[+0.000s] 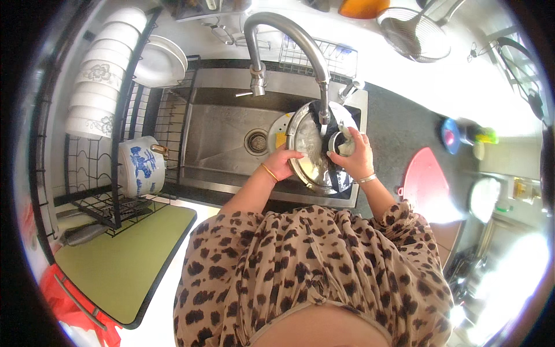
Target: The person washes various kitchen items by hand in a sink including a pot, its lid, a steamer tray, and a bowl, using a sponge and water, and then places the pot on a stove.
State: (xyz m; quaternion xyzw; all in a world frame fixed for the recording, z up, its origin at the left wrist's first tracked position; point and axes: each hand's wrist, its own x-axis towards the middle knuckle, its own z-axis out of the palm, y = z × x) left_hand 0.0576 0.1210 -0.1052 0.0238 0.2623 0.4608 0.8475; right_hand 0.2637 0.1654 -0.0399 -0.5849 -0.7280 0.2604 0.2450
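Note:
A round shiny pot lid (310, 134) is tilted over the right part of the stainless steel sink (217, 126). My left hand (282, 162) grips its near left rim, thumb on top. My right hand (356, 158) holds a pale, crumpled cloth (346, 145) against the lid's round knob (333, 141); fingers cover part of both. Just above the lid ends the spout of a curved faucet (323, 78), and a short stream of water seems to fall from it. Partly hidden under the lid are a white, round, holed item (276, 126) and a yellow sponge (281, 139).
On the left, a black wire dish rack (116, 173) holds stacked white bowls (97, 84), plates (162, 65) and a blue-patterned pot (138, 167). A green mat (125, 260) lies nearer me. Right of the sink, a pink board (427, 182) rests on the dark counter (386, 126).

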